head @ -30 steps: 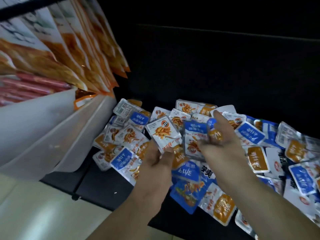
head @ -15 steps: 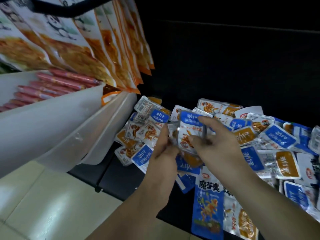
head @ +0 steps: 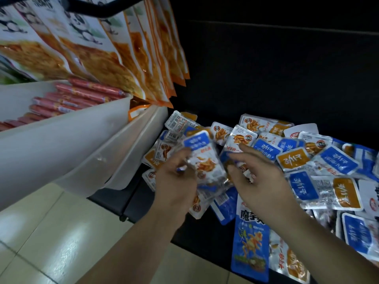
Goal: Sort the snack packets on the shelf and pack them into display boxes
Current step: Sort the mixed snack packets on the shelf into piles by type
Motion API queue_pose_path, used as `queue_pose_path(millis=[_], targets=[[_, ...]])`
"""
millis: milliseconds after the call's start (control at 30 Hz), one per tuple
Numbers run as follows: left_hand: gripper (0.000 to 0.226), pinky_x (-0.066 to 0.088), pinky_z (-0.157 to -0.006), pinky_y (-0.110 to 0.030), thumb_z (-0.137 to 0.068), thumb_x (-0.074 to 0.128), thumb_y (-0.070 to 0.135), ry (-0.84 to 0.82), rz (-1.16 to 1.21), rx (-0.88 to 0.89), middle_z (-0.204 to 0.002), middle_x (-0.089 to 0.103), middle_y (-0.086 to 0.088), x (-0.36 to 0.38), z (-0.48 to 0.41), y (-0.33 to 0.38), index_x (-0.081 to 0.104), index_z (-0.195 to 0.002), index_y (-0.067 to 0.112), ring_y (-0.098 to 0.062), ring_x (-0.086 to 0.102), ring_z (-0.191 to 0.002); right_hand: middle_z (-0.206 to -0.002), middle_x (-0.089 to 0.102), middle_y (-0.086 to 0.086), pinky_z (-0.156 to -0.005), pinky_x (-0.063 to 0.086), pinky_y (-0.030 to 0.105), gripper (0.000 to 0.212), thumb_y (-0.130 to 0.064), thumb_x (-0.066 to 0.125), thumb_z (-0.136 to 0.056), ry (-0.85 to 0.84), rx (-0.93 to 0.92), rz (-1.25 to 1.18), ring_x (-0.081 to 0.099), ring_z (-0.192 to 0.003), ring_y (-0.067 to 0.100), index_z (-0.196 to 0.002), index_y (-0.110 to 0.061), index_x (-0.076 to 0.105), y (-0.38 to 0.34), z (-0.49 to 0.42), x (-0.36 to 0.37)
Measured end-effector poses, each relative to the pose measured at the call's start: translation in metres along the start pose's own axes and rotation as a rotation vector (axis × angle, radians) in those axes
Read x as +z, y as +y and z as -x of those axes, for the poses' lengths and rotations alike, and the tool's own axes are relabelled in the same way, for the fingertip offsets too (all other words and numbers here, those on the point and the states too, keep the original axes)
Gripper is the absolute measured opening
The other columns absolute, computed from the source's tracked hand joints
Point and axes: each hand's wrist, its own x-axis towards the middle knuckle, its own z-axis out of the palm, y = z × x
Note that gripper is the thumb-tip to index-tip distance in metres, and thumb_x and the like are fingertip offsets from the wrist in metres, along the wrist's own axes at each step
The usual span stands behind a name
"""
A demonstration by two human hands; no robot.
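A heap of small blue, orange and silver snack packets (head: 320, 160) covers the dark shelf (head: 205, 234). My left hand (head: 174, 185) grips a stack of these packets (head: 205, 160), its top one silver with a blue label and orange fish strips. My right hand (head: 260, 181) is just right of the stack, fingers curled and touching its right edge; what lies under its fingertips is hidden. A tall blue packet (head: 250, 247) lies at the shelf's front edge below my right wrist.
White display boxes (head: 82, 144) stand tilted at the left, one holding red sausage sticks (head: 67, 99). Large orange pouches (head: 114, 58) hang above them. Beige floor tiles (head: 51, 232) show below the shelf edge. The shelf's back wall is dark.
The view swung left and nearer. My hands came together: the packet my right hand held a second ago now sits on the stack in my left hand.
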Motion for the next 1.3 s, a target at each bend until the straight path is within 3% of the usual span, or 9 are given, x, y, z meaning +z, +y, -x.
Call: queue_pose_path(millis=[133,200,300,433,567,767,900,1100,1300], targets=[[0.037,0.060,-0.066,-0.020,-0.100,0.057,-0.006,0.080,-0.002,0.064,-0.120,0.075,0.001,-0.028,-0.025,0.013,0.073,-0.118,0.021,-0.013,0.075,-0.102,-0.136,0.059,-0.010,-0.095,0.056,0.050,0.039,-0.038,0.076,-0.086,0.013,-0.100,0.379,0.053,-0.132,0.023,-0.124,-0.033,0.070,-0.002,0.026,-0.024],[0.031,0.058,-0.062,-0.024,-0.101,0.061,0.003,0.075,-0.136,0.067,-0.113,0.077,0.006,-0.040,-0.031,0.015,0.074,-0.107,0.031,-0.015,0.075,-0.099,-0.168,0.022,-0.005,-0.123,0.028,0.054,0.073,-0.061,0.071,-0.084,-0.248,0.033,0.664,0.012,-0.157,0.028,-0.150,-0.047,0.042,0.000,0.040,-0.034],[0.026,0.053,-0.067,-0.020,-0.097,0.067,0.008,0.092,-0.423,0.121,-0.105,0.071,0.012,-0.043,-0.023,0.003,0.067,-0.098,0.034,-0.009,0.070,-0.097,-0.167,-0.029,-0.002,-0.125,-0.007,0.051,0.104,-0.081,0.055,-0.083,-0.479,0.186,0.913,-0.028,-0.154,0.032,-0.160,-0.048,-0.006,0.019,0.054,-0.038],[0.039,0.050,-0.109,-0.038,-0.093,0.072,0.022,-0.030,-0.702,0.413,-0.150,0.048,0.003,-0.024,0.004,-0.033,0.061,-0.126,0.038,-0.024,0.045,-0.142,-0.166,0.033,0.004,-0.116,0.033,0.064,0.089,-0.072,0.074,-0.072,-0.298,0.007,0.822,0.025,-0.154,0.039,-0.149,-0.035,0.050,0.051,0.062,-0.038],[0.082,0.014,-0.129,-0.048,-0.086,0.057,0.068,-0.386,-1.091,0.554,-0.170,0.019,-0.001,0.016,0.031,-0.070,0.039,-0.155,0.029,-0.024,-0.001,-0.160,-0.154,0.052,-0.002,-0.109,0.045,0.058,0.075,-0.052,0.085,-0.075,-0.173,-0.097,0.759,0.042,-0.147,0.031,-0.140,-0.024,0.063,0.070,0.060,-0.042],[0.077,0.038,-0.117,-0.055,-0.088,0.049,0.065,-0.300,-1.236,0.632,-0.157,0.042,-0.011,0.032,0.021,-0.088,0.047,-0.151,0.019,-0.034,0.035,-0.146,-0.157,0.046,0.009,-0.094,0.052,0.070,0.061,-0.018,0.083,-0.078,0.000,-0.189,0.695,0.036,-0.148,0.041,-0.135,-0.026,0.065,0.074,0.059,-0.047],[0.071,0.038,-0.116,-0.053,-0.094,0.051,0.059,-0.296,-1.254,0.741,-0.157,0.044,-0.008,0.031,0.022,-0.093,0.046,-0.154,0.020,-0.030,0.039,-0.144,-0.151,0.055,0.004,-0.113,0.040,0.062,0.049,-0.045,0.057,-0.090,-0.094,-0.293,0.725,0.045,-0.145,0.033,-0.135,-0.028,0.066,0.067,0.064,-0.024],[0.064,0.024,-0.121,-0.065,-0.101,0.041,0.057,-0.077,-1.412,0.744,-0.155,0.050,-0.009,-0.015,0.006,-0.094,0.054,-0.149,0.017,-0.036,0.042,-0.145,-0.149,0.055,0.001,-0.097,0.053,0.056,0.060,-0.044,0.086,-0.076,-0.111,-0.178,0.710,0.045,-0.145,0.031,-0.131,-0.025,0.068,0.078,0.054,-0.031],[0.053,0.043,-0.100,-0.061,-0.094,0.046,0.043,0.055,-1.423,0.667,-0.140,0.050,-0.009,-0.028,-0.002,-0.084,0.062,-0.139,0.019,-0.035,0.046,-0.124,-0.152,0.054,-0.004,-0.094,0.058,0.055,0.064,-0.039,0.089,-0.076,-0.098,-0.200,0.620,0.040,-0.149,0.025,-0.135,-0.027,0.067,0.091,0.050,-0.039]])
